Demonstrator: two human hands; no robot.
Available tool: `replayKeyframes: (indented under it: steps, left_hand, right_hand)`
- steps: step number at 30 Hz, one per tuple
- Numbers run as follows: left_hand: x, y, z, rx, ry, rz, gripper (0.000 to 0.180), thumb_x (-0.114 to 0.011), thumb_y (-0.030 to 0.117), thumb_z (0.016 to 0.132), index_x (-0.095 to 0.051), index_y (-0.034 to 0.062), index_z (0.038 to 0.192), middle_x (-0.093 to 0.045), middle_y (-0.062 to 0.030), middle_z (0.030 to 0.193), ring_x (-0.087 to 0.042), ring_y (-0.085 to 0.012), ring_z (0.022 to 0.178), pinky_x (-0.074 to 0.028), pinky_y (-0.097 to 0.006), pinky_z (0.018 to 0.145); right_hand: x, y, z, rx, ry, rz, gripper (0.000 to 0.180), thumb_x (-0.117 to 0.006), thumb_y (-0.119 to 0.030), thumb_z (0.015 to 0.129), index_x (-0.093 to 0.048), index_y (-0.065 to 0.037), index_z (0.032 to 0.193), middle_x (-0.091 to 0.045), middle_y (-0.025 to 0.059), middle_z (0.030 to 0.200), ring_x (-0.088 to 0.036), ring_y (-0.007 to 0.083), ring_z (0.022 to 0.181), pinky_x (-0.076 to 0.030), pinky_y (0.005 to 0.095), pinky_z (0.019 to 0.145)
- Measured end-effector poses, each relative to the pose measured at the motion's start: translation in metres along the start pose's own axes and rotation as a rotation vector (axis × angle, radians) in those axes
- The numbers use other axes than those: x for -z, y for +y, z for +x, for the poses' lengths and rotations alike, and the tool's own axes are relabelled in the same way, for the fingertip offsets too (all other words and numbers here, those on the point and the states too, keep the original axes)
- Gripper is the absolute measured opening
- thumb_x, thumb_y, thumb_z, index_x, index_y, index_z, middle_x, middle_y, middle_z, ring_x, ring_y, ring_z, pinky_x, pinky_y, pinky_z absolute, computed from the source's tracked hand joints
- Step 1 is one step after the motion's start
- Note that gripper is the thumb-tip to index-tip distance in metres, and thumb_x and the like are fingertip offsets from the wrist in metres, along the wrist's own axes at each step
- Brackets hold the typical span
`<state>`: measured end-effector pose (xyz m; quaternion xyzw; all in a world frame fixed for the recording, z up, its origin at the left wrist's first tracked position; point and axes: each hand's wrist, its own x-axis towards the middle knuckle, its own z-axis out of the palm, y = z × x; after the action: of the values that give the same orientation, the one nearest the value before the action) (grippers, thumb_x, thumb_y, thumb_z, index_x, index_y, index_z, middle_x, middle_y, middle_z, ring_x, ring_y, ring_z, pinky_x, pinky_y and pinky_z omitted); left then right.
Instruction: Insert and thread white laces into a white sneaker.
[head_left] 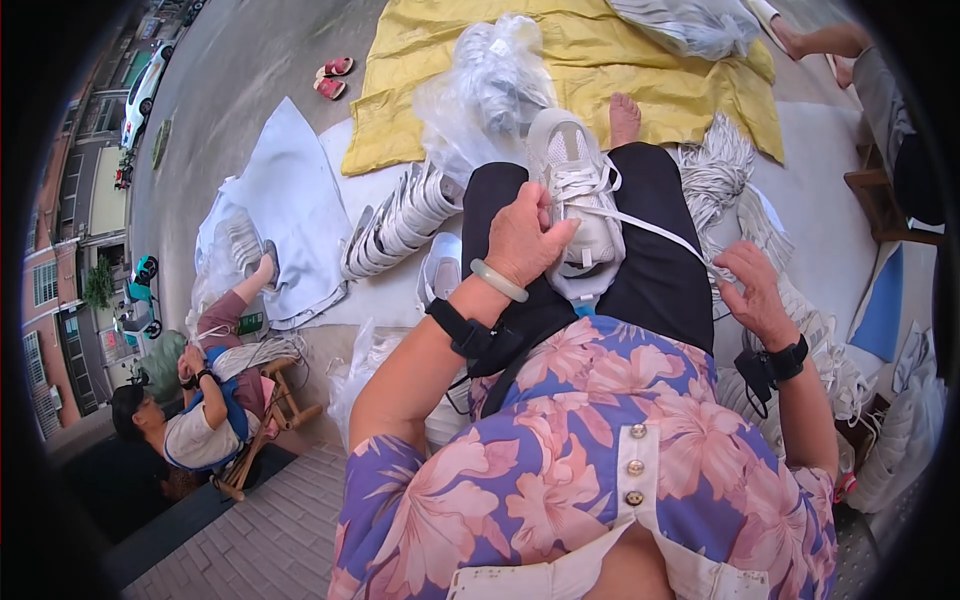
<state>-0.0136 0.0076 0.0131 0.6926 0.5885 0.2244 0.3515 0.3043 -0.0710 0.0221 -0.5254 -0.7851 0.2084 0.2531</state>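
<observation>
We're seeing the pale shoe (600, 242) sitting on the lap, at 1 o'clock. Lacing is looking partway: white lace (655, 226) is already crossing the tongue, but one long length is running out toward 3 o'clock, unfinished. Left hand (525, 237) is curling at the shoe's 8 o'clock side; we can't tell if it's pinching. Right hand (757, 292), 3 o'clock, is clamping the lace. We're reading no brands, labels or writing.
</observation>
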Motion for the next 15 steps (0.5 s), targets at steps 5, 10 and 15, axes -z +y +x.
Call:
replayKeyframes:
  steps: [5,10,15]
  left_hand:
    - [-0.007,-0.004,-0.011,-0.074,0.045,0.084,0.031,-0.069,0.019,0.069,-0.046,0.0023,0.083,-0.052,-0.0071,0.059,-0.05,-0.016,0.051,-0.043,-0.029,0.051]
    - [-0.002,-0.027,0.009,-0.029,0.186,-0.02,0.019,-0.062,0.013,0.07,-0.049,0.0013,0.076,-0.052,-0.0067,0.056,-0.05,-0.0146,0.049,-0.043,-0.029,0.049]
    - [0.003,-0.026,0.009,0.039,0.093,-0.053,0.021,-0.064,0.016,0.068,-0.05,0.0015,0.07,-0.053,-0.0066,0.056,-0.051,-0.0138,0.05,-0.044,-0.028,0.05]
  right_hand:
    - [-0.039,-0.028,0.064,0.107,0.143,0.158,0.02,-0.062,-0.012,0.075,-0.057,-0.004,0.093,-0.058,0.0123,0.084,-0.056,0.0297,0.079,-0.044,0.0361,0.07]
    - [-0.071,-0.045,0.11,-0.05,-0.14,-0.02,0.025,-0.054,-0.029,0.084,-0.058,-0.005,0.082,-0.058,0.0135,0.071,-0.058,0.031,0.074,-0.044,0.0395,0.063]
    - [-0.08,-0.022,0.125,-0.187,-0.324,0.347,0.035,-0.05,-0.033,0.087,-0.057,0.0,0.076,-0.053,0.0151,0.058,-0.052,0.0326,0.054,-0.042,0.0385,0.054]
